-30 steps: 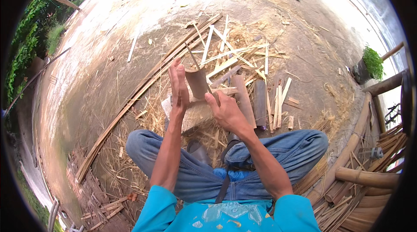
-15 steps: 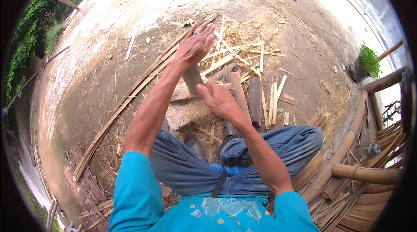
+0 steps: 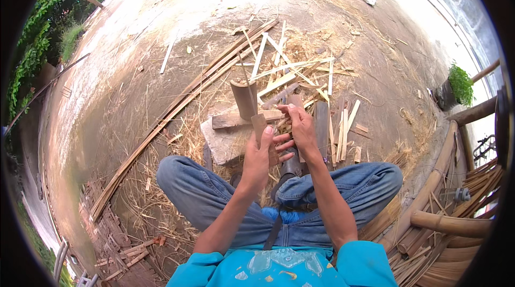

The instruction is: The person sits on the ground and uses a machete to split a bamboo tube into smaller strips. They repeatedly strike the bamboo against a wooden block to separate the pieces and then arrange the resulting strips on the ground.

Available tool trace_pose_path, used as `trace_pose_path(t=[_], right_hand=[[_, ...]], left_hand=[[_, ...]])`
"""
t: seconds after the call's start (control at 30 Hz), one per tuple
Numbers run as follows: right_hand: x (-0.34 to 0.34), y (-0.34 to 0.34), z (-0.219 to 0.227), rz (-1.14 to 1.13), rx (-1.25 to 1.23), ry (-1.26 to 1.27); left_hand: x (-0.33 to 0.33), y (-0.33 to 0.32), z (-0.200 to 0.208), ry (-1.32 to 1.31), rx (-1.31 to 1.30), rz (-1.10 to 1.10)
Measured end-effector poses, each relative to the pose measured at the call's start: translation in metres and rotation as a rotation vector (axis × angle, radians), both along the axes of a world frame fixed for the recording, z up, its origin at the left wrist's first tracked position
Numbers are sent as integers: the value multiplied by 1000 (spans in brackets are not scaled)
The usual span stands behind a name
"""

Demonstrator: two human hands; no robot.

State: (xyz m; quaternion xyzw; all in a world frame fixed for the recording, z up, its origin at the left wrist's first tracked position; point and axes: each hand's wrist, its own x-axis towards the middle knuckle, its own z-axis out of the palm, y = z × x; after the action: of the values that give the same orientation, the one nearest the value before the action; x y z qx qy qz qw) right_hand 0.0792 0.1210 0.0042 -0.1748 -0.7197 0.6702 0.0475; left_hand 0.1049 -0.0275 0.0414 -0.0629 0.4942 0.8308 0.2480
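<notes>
A short bamboo section point(image 3: 243, 100) stands upright on a wooden block point(image 3: 232, 121), which lies on a pale stone slab point(image 3: 217, 144). A thin long blade point(image 3: 247, 78) rises edge-on at the bamboo, apparently set into its top. What looks like its wooden handle point(image 3: 258, 126) points toward me. My left hand point(image 3: 258, 157) is just below this handle, fingers stretched to the right; whether it touches the handle is unclear. My right hand point(image 3: 303, 132) is close beside it on the right, fingers apart and holding nothing visible.
Split bamboo strips point(image 3: 279, 67) and shavings lie beyond the block. Long bamboo slats point(image 3: 161, 123) stretch along the left. Dark bamboo tubes point(image 3: 322, 126) lie on the right. Bamboo poles point(image 3: 450, 223) and bundled strips are at the far right, with a potted plant point(image 3: 458, 80) beyond.
My left hand has come down and back from the bamboo's top. My right hand has let go of the handle and shifted right, its fingers opening. The bamboo stays upright.
</notes>
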Motion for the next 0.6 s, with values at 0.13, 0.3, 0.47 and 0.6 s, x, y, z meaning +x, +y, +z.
trace_pose_path(t=[0.13,0.3,0.47,0.6], right_hand=[[30,38,-122,-77,840,-393],[49,44,-176,87,1044,-606],[31,82,-131,-56,788,-613],[25,92,-24,-110,749,-119]], left_hand=[[-4,-7,-4,-32,32,-16],[-6,-12,-5,-6,20,-62],[-6,-14,-5,-22,24,-76],[-8,-14,-3,-12,28,-95]])
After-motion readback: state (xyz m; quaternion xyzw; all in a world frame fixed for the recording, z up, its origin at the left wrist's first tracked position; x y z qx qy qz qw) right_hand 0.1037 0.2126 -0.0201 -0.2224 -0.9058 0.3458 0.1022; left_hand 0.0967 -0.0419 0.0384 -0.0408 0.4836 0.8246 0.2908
